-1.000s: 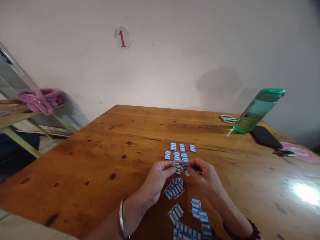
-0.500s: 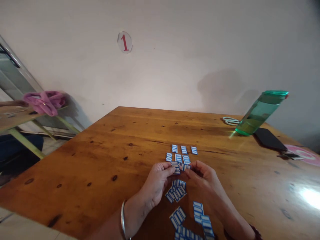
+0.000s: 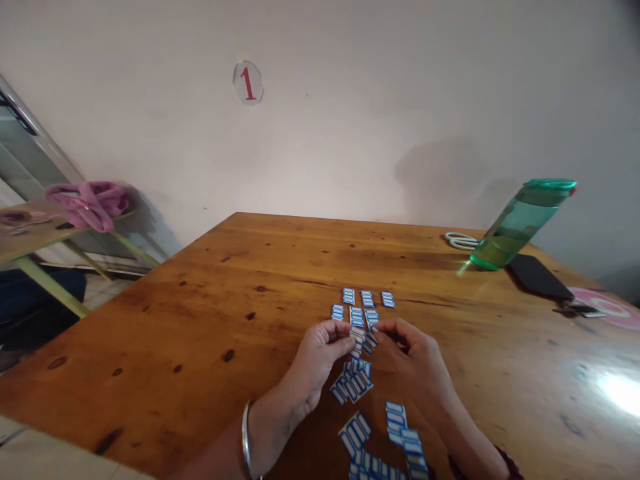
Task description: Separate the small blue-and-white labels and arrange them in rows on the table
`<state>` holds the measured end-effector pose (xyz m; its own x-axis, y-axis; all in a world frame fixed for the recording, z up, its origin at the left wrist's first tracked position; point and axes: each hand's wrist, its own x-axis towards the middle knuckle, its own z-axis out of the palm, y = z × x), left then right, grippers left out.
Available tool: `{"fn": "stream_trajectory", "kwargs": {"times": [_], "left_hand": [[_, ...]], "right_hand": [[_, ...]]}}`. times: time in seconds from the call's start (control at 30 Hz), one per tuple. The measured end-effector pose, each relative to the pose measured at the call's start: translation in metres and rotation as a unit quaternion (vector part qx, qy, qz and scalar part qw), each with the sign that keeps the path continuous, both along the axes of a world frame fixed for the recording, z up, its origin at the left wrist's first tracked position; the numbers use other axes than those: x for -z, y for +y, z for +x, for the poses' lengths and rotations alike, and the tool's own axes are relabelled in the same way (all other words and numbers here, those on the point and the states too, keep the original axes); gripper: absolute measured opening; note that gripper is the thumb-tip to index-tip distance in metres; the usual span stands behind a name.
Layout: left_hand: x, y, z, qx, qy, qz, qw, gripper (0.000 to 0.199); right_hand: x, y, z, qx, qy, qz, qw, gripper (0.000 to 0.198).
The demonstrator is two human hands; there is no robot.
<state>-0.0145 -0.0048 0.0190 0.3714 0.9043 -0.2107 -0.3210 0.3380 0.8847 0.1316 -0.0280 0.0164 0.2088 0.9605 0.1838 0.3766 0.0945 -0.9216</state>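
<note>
Between thumb and fingers, my left hand (image 3: 316, 357) pinches a small blue-and-white striped card (image 3: 357, 339); a silver bangle circles the wrist. My right hand (image 3: 417, 353) is closed at the fingertips on a second striped card (image 3: 370, 343), tilted and right beside the first. Just beyond the hands lie two loose rows of matching cards (image 3: 367, 298) on the wooden table. Nearer to me is an overlapping pile of cards (image 3: 353, 381) below the left fingers. More striped cards (image 3: 396, 421) lie scattered at the bottom, some cut off by the frame.
At the right of the wooden table (image 3: 280, 267) is a green water bottle (image 3: 520, 227), with a white coiled cable (image 3: 461, 241), a black phone (image 3: 539, 277) and keys (image 3: 580, 310) close by. A pink cloth (image 3: 90, 203) rests on another table at left, where a blurred hand (image 3: 14, 217) shows.
The card in my right hand has turned and dropped slightly. Both held cards are a little lower. The other person's arm at left has drawn back.
</note>
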Motion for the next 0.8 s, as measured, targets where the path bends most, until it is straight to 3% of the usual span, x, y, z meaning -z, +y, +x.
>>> {"fn": "stream_trajectory", "kwargs": {"times": [0.4, 0.8], "left_hand": [[-0.0037, -0.0027, 0.0017, -0.010, 0.034, 0.001, 0.999, 0.023], [-0.0015, -0.0018, 0.0014, -0.012, 0.027, -0.012, 0.999, 0.029]], "right_hand": [[-0.0019, -0.0012, -0.0038, -0.086, 0.074, -0.008, 0.994, 0.016], [-0.0083, -0.0020, -0.0095, -0.068, 0.140, -0.022, 0.988, 0.017]]}}
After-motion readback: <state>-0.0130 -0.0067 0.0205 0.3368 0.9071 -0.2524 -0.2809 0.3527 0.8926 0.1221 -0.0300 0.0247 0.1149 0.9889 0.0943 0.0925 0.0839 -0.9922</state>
